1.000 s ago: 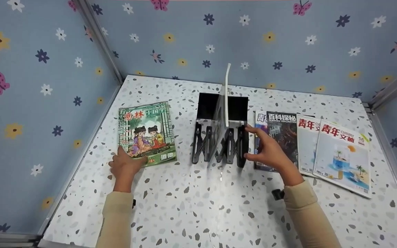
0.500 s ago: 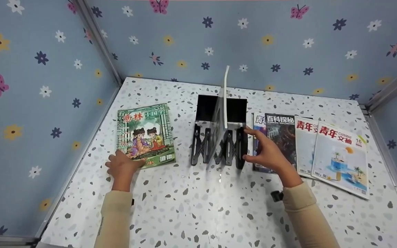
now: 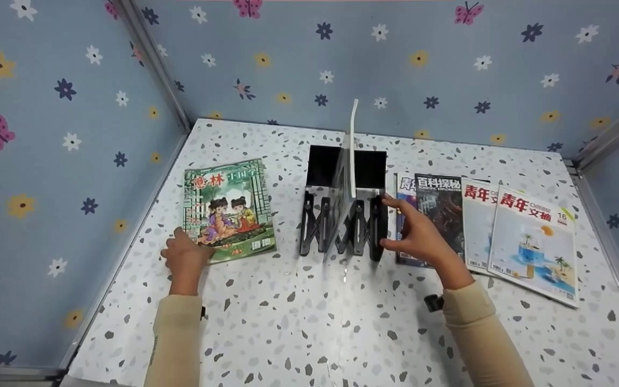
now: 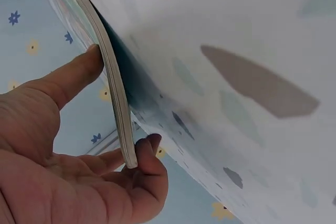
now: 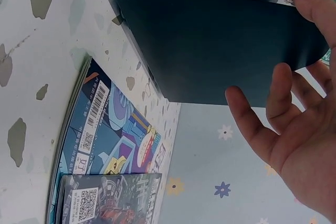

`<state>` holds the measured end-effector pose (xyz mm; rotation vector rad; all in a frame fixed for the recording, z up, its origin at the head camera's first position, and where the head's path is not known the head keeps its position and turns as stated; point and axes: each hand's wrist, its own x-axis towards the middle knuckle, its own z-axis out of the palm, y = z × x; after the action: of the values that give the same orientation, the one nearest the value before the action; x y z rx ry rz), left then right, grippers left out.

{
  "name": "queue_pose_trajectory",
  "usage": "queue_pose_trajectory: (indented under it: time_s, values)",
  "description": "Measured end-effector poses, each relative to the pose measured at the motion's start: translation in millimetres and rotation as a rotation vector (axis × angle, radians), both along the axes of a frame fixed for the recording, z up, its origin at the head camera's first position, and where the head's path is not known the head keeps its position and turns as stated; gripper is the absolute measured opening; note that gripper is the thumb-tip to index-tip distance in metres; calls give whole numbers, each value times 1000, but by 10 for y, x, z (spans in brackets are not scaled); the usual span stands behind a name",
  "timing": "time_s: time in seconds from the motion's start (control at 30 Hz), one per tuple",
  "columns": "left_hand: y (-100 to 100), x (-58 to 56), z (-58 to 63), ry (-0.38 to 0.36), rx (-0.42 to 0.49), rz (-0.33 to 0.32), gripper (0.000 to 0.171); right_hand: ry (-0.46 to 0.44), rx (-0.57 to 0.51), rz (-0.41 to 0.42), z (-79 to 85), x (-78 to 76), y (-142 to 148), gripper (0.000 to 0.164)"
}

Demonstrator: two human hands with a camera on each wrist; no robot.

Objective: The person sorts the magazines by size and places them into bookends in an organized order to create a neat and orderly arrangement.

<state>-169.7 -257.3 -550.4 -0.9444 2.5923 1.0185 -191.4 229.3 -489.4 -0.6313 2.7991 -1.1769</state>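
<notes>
At the left of the head view lies a green magazine (image 3: 229, 209) with two cartoon children on its cover. My left hand (image 3: 185, 260) pinches its near left corner; in the left wrist view the thumb is on the cover and curled fingers are under the slightly raised edge (image 4: 116, 93). A black expandable book rack (image 3: 378, 228) with crisscross slats stands mid-table, holding one upright magazine (image 3: 353, 156). My right hand (image 3: 422, 236) grips the rack's right end panel, thumb at its edge and fingers against the outer face (image 5: 210, 51).
Several magazines overlap on the right: a blue-purple one (image 3: 407, 185), a dark one (image 3: 440, 201), and two white ones, the outermost (image 3: 535, 244) angled. Flower-patterned walls (image 3: 288, 54) enclose the speckled table (image 3: 288, 322) at the back and sides.
My left hand has shifted a little left along the green magazine's corner, uncovering more of its lower edge. The right hand stays on the rack.
</notes>
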Motion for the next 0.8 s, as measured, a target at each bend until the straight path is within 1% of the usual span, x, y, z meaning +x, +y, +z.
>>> queue_pose_trajectory:
  time_s: [0.07,0.17,0.3,0.37,0.43,0.53,0.6,0.7,0.8]
  values:
    - [-36,4,-9,2,20,-12,98,-3,6,-2,0,6,1,83]
    - [-100,-2,-18,28,73,-27,93,5,9,-5,-1,7,1,83]
    - [-168,-16,-29,76,192,-35,82,11,4,-13,-9,8,5,84]
    - [-183,-21,-24,98,239,-30,78,14,4,-13,-4,3,6,84]
    - [-194,-27,-27,115,278,-4,77,13,4,-12,-3,4,7,84]
    - [-190,-24,-15,142,286,27,75,15,6,-12,0,10,7,83]
    - [-178,-13,-5,169,261,36,71,21,1,-4,0,11,8,81]
    - [-155,9,23,216,214,30,67,28,3,2,-1,4,10,80]
    - [-134,14,34,269,174,54,61,29,5,-2,1,-12,7,80]
